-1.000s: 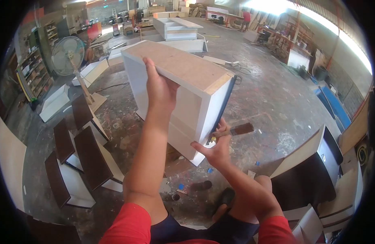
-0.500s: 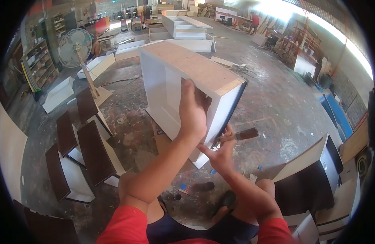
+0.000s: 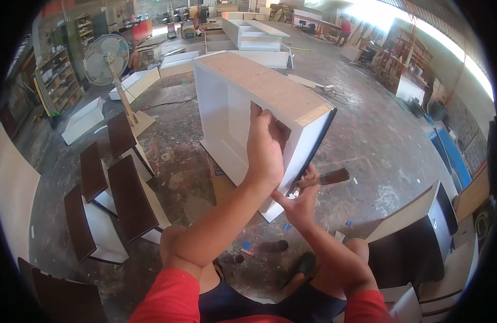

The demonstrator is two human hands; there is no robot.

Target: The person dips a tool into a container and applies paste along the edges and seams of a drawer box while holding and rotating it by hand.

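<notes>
A white drawer box [image 3: 216, 91] stands tilted on its side before me, with a bare wood panel uppermost and a dark strip [image 3: 319, 141] along its right edge. My left hand [image 3: 267, 148] reaches to its open side, fingers curled and gripping near the upper right corner. A dark brown patch shows behind those fingers; I cannot make out what it is. Lower down, my right hand [image 3: 302, 204] is closed on a brown-handled tool [image 3: 334, 176] against the dark edge. The handle sticks out to the right; a small shiny part shows near the fingers, and the working end is mostly hidden.
Dark-fronted drawers [image 3: 133, 196] stand on the floor at left, and more dark-fronted pieces [image 3: 402, 250] at right. A fan [image 3: 106, 59] is behind them at upper left. A long white cabinet [image 3: 254, 37] lies farther back. A person in red [image 3: 345, 29] stands far off.
The view has shifted slightly, so the scene sits a little farther right. My left fingers have curled in more at the box; my right hand keeps its hold on the tool.
</notes>
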